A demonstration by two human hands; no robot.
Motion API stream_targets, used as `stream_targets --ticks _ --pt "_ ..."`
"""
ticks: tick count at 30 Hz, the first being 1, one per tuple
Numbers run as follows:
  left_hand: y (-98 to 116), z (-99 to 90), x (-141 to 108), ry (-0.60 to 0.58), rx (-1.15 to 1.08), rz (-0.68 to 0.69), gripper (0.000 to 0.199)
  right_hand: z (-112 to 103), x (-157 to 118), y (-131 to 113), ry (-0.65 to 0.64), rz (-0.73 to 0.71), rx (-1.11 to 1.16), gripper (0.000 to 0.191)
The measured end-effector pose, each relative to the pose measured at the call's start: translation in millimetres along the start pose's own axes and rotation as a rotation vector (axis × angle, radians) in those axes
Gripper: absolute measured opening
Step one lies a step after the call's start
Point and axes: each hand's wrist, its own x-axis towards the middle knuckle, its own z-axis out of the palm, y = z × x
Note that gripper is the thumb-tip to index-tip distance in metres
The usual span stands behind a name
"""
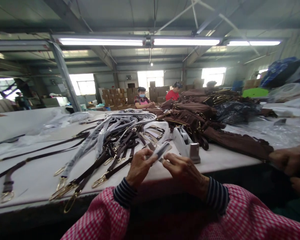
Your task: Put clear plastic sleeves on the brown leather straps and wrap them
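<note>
Just over the table's front edge, my left hand (141, 166) is closed on a small strip wrapped in clear plastic (161, 150). My right hand (183, 169) meets the strip's near side, its thumb and forefinger pinched together at a small grey piece that is hard to make out. Behind my right hand stands a white and grey tape dispenser (186, 145). Dark brown straps with gold clasps (117, 150) lie to the left of my hands, some of them wrapped in clear plastic.
Brown bags (195, 115) are heaped at the back right of the white table (222, 156). Another person's hands (290, 163) are at the right edge. Two people sit beyond the table. Plastic film (287, 131) lies at the right.
</note>
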Motion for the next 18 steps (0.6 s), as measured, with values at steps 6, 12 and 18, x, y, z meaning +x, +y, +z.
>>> stream_targets --ticks 6,12,18 --pt "-37 20.1 -3 -0.08 0.638 0.273 0.012 35 -6 25 -0.164 0.19 0.386 0.015" --pt "-49 26.6 -8 -0.097 0.604 0.288 0.004 55 8 51 -0.283 0.412 0.921 0.011" --pt "-58 26.5 -7 0.012 0.334 0.281 0.019 62 38 70 -0.553 0.576 1.113 0.024"
